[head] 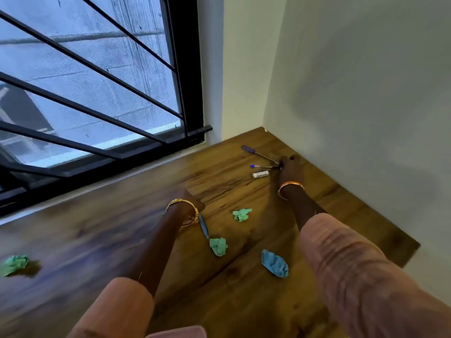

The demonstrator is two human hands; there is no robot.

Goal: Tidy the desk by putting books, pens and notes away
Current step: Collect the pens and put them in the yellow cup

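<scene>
Fingers of right hand pinch two pens.

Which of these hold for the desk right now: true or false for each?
1. The right hand reaches to the pens near the wall corner. True; its fingers meet the pens' ends.
2. A battery lies beside the pens. True.
3. All the crumpled notes are green. False: three are green, one is blue.
4. The left hand holds a book. False: no book shows; what its fingers do is blurred and partly hidden.
5. The desk stands under a barred window. True.
</scene>
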